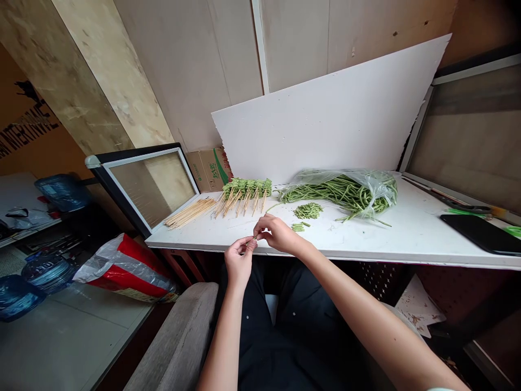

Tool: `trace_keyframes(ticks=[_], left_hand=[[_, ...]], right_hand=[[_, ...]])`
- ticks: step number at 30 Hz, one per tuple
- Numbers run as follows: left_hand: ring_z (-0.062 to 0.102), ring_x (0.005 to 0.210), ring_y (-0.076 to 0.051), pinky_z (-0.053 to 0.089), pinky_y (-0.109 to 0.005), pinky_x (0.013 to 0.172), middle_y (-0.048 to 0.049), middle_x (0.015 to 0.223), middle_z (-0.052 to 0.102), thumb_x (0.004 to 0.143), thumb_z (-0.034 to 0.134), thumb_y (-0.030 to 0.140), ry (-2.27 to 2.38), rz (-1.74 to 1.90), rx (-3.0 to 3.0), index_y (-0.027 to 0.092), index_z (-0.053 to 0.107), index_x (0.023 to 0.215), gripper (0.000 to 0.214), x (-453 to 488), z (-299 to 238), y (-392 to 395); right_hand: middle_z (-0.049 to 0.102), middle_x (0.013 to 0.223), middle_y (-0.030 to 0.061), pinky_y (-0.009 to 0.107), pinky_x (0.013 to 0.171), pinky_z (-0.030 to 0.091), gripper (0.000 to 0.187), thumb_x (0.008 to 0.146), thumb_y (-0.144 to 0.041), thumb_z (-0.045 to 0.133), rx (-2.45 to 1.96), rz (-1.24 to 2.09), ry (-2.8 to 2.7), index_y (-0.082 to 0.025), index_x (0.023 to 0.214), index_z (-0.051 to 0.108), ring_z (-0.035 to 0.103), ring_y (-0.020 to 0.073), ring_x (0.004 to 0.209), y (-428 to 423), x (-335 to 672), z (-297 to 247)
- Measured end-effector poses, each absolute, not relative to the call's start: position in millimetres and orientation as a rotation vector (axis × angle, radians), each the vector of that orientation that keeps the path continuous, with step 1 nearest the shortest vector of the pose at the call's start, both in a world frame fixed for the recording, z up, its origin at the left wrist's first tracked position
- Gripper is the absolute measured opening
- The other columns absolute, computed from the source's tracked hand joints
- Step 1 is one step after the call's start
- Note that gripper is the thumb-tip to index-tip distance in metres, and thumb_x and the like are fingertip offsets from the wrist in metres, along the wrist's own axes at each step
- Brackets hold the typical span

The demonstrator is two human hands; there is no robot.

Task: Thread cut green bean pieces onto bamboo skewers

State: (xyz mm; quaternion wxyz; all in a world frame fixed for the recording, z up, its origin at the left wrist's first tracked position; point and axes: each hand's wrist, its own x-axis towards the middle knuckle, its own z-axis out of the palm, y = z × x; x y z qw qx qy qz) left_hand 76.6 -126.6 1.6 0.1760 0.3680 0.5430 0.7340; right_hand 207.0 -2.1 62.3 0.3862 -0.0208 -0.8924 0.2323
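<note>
My left hand [239, 262] and my right hand [277, 233] meet just in front of the table edge, fingertips pinched together. A thin, small piece shows between them, too small to name. Behind my right hand lie a small heap of cut green bean pieces [308, 210] and a few more pieces [300, 226] nearer the edge. Skewers threaded with bean pieces [246, 187] are stacked farther back, their bare sticks pointing toward me. To their left is a bundle of plain wooden skewers [190, 213]. Long green beans [337, 187] spill out of a clear plastic bag [372, 190].
The white table [366, 241] carries a black phone [482, 232] at right. A framed panel [152, 182] and a cardboard box [209, 168] stand at the left; a white board [321, 119] leans behind. A red and silver bag [126, 269] is left of my seat.
</note>
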Motion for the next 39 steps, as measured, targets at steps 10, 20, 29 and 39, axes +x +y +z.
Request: trace_keyframes(ticks=[10,20,29,39], left_hand=[[0.070,0.073,-0.023,0.053,-0.033,0.080,-0.0073,0.076,0.078,0.074,0.091,0.035,1.540,2.097,1.055,0.019,0.083,0.085,0.021,73.8,-4.4,-127.5],[0.064,0.074,-0.016,0.050,-0.035,0.089,-0.0029,0.074,0.071,0.070,0.093,0.039,1.089,2.122,0.786,0.016,0.080,0.079,0.028,86.3,-9.9,-122.5],[0.064,0.076,-0.014,0.048,-0.030,0.083,-0.0029,0.075,0.071,0.067,0.096,0.045,1.086,2.086,0.767,0.014,0.078,0.077,0.037,87.6,-13.6,-105.6],[0.068,0.076,-0.014,0.046,-0.026,0.071,-0.0087,0.087,0.077,0.065,0.096,0.053,1.288,2.019,0.703,0.012,0.082,0.098,0.054,67.1,-19.5,-77.7]], right_hand=[[0.073,0.078,0.0031,0.032,0.079,0.049,0.034,0.076,0.007,0.056,0.041,0.752,-2.186,-0.022,0.081,0.072,0.061,0.0218,0.085,-9.9,201.3,58.8],[0.071,0.080,0.0035,0.031,0.078,0.052,0.012,0.084,-0.012,0.069,0.038,1.102,-1.978,-0.021,0.078,0.074,0.064,0.0191,0.081,-12.4,191.0,46.7],[0.073,0.079,0.0042,0.031,0.076,0.051,0.008,0.085,-0.022,0.070,-0.018,1.068,-2.003,-0.020,0.079,0.075,0.065,0.0187,0.079,26.9,197.1,50.0],[0.082,0.092,0.0103,0.034,0.073,0.055,0.015,0.084,-0.032,0.078,-0.705,0.657,-2.103,-0.019,0.090,0.083,0.074,0.0252,0.082,148.8,288.2,62.0]])
